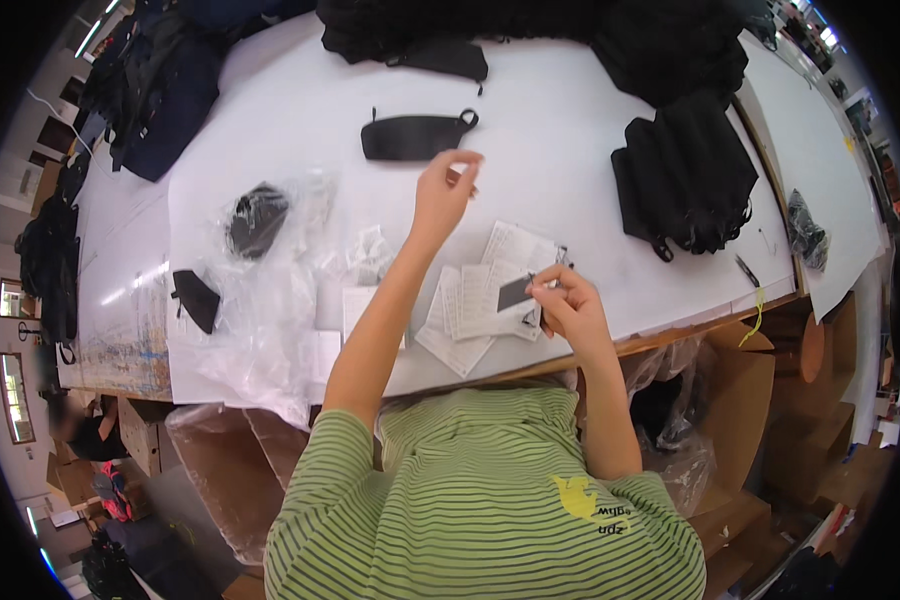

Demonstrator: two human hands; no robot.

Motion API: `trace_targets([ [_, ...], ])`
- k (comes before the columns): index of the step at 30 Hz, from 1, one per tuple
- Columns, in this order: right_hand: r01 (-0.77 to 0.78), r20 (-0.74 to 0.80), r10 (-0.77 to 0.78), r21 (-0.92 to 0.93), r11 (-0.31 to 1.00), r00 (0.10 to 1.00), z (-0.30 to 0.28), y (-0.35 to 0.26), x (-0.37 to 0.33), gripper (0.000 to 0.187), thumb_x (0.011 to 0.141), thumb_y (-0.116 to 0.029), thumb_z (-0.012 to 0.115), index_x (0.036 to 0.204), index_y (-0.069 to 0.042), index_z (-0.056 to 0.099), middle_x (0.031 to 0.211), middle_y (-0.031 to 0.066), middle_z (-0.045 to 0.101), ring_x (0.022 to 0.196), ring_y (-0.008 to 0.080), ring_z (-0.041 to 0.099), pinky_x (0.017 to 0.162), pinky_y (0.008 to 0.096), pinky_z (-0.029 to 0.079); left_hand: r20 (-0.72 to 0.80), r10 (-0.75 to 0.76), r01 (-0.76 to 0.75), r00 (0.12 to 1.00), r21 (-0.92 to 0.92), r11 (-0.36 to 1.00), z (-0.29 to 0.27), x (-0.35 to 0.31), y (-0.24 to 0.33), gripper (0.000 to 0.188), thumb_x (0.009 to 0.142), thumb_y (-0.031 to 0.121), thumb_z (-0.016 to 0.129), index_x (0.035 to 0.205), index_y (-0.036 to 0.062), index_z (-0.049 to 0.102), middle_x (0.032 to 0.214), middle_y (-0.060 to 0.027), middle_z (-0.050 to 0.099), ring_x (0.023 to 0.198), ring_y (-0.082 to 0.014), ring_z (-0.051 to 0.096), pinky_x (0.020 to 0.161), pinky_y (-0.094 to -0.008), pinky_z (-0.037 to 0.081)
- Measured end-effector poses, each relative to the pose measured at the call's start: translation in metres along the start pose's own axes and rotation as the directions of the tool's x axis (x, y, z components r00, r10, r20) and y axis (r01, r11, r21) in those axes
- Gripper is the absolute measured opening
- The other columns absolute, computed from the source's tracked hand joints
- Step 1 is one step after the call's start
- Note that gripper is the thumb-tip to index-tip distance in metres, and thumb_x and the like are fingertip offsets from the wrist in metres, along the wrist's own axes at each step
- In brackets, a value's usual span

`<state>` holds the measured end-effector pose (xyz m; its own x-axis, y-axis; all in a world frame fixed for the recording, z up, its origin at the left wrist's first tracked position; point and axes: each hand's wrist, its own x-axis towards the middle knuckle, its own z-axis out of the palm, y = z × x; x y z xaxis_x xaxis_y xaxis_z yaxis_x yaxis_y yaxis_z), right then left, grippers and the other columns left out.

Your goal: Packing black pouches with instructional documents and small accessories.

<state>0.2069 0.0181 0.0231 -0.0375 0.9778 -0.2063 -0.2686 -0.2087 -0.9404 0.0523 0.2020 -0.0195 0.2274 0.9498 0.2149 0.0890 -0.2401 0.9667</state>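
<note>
In front of me on the white table, a flat black zippered pouch (410, 138) lies with a small loop at its right end. My left hand (446, 190) hovers just at its near edge, fingers bent, with a gap between fingertips and thumb and nothing visible in them. My right hand (574, 308) pinches a small dark grey hang tag (514, 293) between thumb and fingers. That tag is above a fanned pile of white printed cards (460, 345). Another black pouch (440, 62) rests farther back, beside the large black heap.
A stack of black pouches (685, 175) sits at right, near black scissors (746, 268) with a yellow cord. Clear plastic bags (270, 330) and a black piece (196, 300) lie at left. Dark fabric goods (160, 100) fill the far left. Cardboard boxes (740, 400) stand below the table edge.
</note>
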Motion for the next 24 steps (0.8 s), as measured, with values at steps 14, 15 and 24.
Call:
trace_targets([
  [14, -0.039, -0.26, -0.009, -0.18, 0.983, 0.966, -0.009, 0.008, 0.021, 0.01, 0.087, -0.014, 0.063, 0.088, -0.004, 0.063, 0.05, -0.009, 0.04, 0.042, 0.0006, 0.029, 0.041, 0.0196, 0.024, 0.075, 0.421, -0.395, 0.904, 0.519, 0.758, -0.004, -0.018, -0.026, 0.017, 0.071, 0.007, 0.067, 0.088, 0.0092, 0.063, 0.086, -0.0056, 0.06, 0.089, -0.0232, 0.054, 0.085, -0.0363, 0.036],
  [15, -0.012, -0.254, -0.061, -0.276, 0.961, 0.965, -0.004, 0.011, 0.028, 0.01, 0.086, -0.014, 0.065, 0.087, -0.003, 0.064, 0.051, -0.0097, 0.039, 0.045, 0.0011, 0.029, 0.044, 0.0194, 0.023, -0.043, 0.365, -0.285, 0.93, 0.544, 0.79, -0.007, -0.041, -0.008, 0.014, 0.07, 0.007, 0.068, 0.084, 0.0091, 0.064, 0.08, -0.0038, 0.059, 0.084, -0.0213, 0.053, 0.081, -0.0353, 0.036],
  [24, 0.206, 0.032, -0.238, -0.62, 0.757, 0.971, 0.05, 0.032, 0.023, 0.014, 0.082, -0.016, 0.067, 0.093, -0.007, 0.067, 0.051, 0.0026, 0.038, 0.046, 0.0094, 0.034, 0.044, 0.0274, 0.027, -0.198, -0.134, 0.169, 0.971, 0.17, 0.971, -0.029, -0.158, 0.036, 0.016, 0.072, 0.009, 0.072, 0.088, 0.0069, 0.069, 0.069, -0.0012, 0.057, 0.066, -0.0144, 0.046, 0.067, -0.0286, 0.037],
])
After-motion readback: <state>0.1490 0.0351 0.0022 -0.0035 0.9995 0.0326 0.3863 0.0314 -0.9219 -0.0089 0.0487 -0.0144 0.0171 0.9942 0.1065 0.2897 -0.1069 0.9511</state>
